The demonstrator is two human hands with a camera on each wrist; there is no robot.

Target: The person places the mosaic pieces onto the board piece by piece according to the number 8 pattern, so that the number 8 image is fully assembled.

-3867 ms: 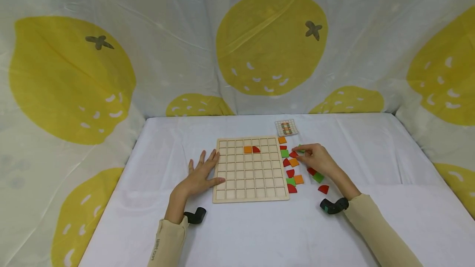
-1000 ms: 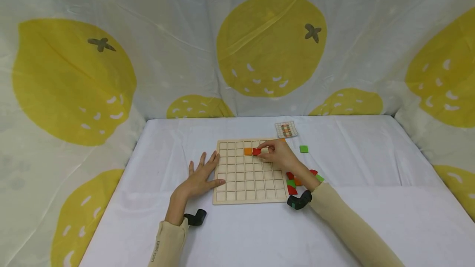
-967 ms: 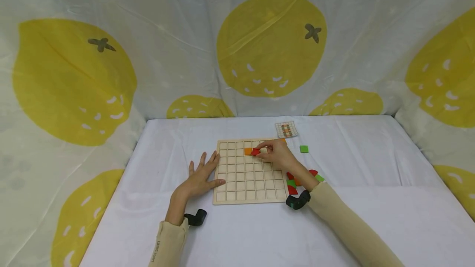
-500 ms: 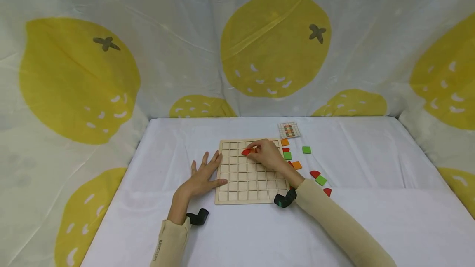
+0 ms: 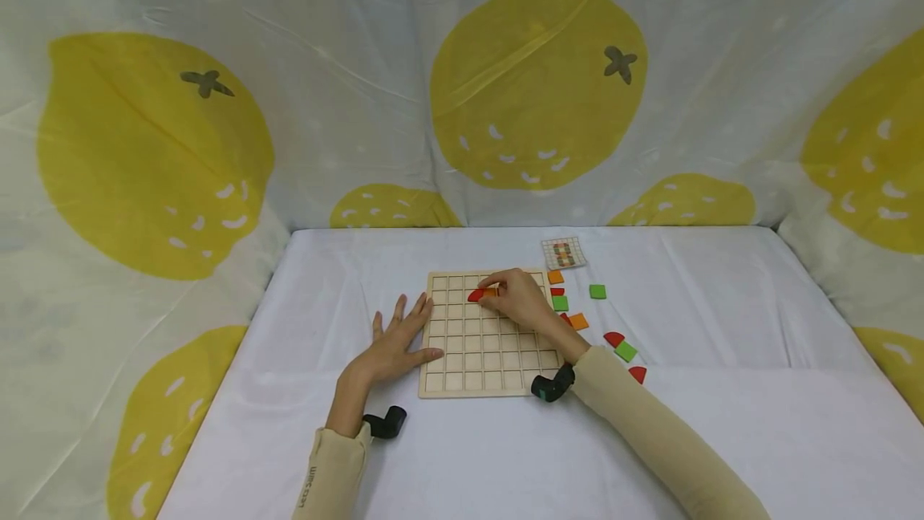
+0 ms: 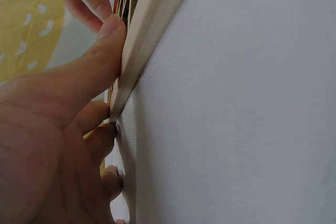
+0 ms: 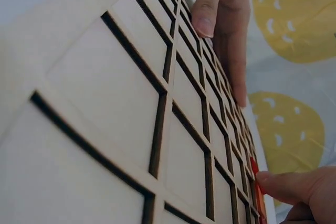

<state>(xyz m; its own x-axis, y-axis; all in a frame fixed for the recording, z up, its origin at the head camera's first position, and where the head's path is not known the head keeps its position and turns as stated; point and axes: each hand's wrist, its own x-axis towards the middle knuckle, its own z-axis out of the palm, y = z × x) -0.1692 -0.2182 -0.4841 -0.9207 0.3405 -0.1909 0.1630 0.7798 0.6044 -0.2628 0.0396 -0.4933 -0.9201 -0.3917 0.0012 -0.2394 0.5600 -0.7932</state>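
Note:
A pale wooden grid board [image 5: 472, 361] lies flat on the table. My left hand [image 5: 393, 351] rests on its left edge, fingers spread and thumb on the rim; the left wrist view shows the thumb [image 6: 102, 51] against the board's side. Over the upper rows, my right hand [image 5: 521, 301] pinches a red quarter-circle tile [image 5: 474, 295] between thumb and forefinger. That tile is just left of an orange square tile [image 5: 490, 292], which the fingers partly cover. In the right wrist view, the thumb touches the red tile [image 7: 254, 164] at the board's far side. Cells under the right hand are hidden.
Loose tiles lie right of the board, among them a green square [image 5: 597, 291], an orange square [image 5: 578, 321] and a red quarter circle [image 5: 613, 339]. A small printed pattern card [image 5: 564, 253] lies behind them. Lemon-print cloth [image 5: 534, 87] hangs behind the table.
My right hand picked a red tile from the loose ones, brought it over the board, and shifted it left past the orange square. My left hand stays on the board's edge.

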